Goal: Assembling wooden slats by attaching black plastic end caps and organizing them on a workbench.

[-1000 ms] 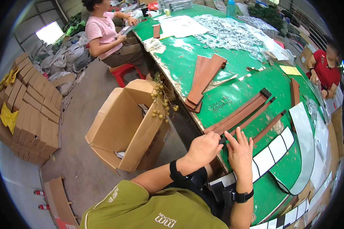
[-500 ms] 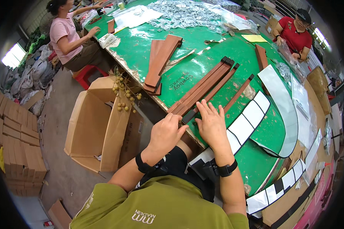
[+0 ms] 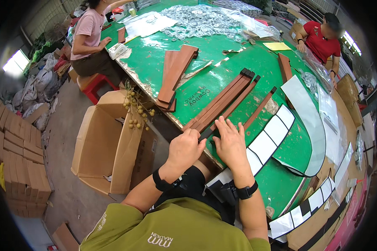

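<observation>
Several brown strips with black ends (image 3: 224, 101) lie side by side on the green table, pointing away from me. My left hand (image 3: 183, 148) is closed at their near ends, at the table edge. Its thumb and curled fingers meet at the black near end of one brown strip (image 3: 206, 133); the fingertips are partly hidden. My right hand (image 3: 230, 144) rests palm down beside it, fingers stretched out, fingertips touching that same strip. Another brown strip (image 3: 259, 108) lies separately to the right of my right hand.
Wider brown pieces (image 3: 178, 75) are stacked farther left. White panelled bands (image 3: 266, 140) and a curved grey-white strip (image 3: 308, 125) lie right. Metal rings (image 3: 201, 21) are heaped at the back. An open cardboard box (image 3: 98, 144) stands left on the floor. Two people sit across the table.
The view has shifted slightly. My hands stay at the strips' near ends, nearly in the same pose. The person in pink has leaned farther toward the table's back.
</observation>
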Demonstrator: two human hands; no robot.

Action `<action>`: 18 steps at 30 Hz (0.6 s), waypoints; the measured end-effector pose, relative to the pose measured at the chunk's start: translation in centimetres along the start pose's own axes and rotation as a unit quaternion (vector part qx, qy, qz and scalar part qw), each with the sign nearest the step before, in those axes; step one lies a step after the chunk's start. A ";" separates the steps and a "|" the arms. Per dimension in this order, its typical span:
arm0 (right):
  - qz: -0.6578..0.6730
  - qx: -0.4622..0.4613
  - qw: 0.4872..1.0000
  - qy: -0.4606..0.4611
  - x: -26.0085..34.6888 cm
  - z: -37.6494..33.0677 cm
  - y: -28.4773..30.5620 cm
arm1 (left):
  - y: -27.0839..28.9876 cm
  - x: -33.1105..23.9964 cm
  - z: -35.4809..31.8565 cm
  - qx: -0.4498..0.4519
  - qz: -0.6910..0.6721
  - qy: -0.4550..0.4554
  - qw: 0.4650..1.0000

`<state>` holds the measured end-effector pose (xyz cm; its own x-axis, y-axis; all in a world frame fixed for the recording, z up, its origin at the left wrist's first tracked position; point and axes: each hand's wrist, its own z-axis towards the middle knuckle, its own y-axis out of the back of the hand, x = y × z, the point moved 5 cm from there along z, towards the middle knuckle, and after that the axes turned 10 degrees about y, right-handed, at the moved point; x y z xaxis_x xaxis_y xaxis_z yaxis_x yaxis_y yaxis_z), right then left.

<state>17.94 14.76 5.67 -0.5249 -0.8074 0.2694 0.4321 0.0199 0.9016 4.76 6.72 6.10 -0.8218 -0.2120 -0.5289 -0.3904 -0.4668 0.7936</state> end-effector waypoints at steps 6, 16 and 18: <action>-0.003 0.007 1.000 -0.016 0.0 -0.1 -0.1 | 0.1 -0.3 -0.1 -0.010 -0.013 -0.004 1.000; 0.139 -0.175 0.974 -0.047 -1.8 -4.2 4.1 | 0.2 -0.1 -0.6 -0.006 -0.033 -0.013 0.999; 0.128 -0.169 0.974 -0.080 -2.8 -7.0 5.8 | 0.5 0.0 -0.8 0.001 -0.044 -0.027 0.999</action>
<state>27.03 13.05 7.78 -0.4643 -0.6983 0.5447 0.7660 -0.0079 0.6428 4.96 5.78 6.26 -0.8051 -0.1241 -0.5800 -0.4629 -0.4799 0.7453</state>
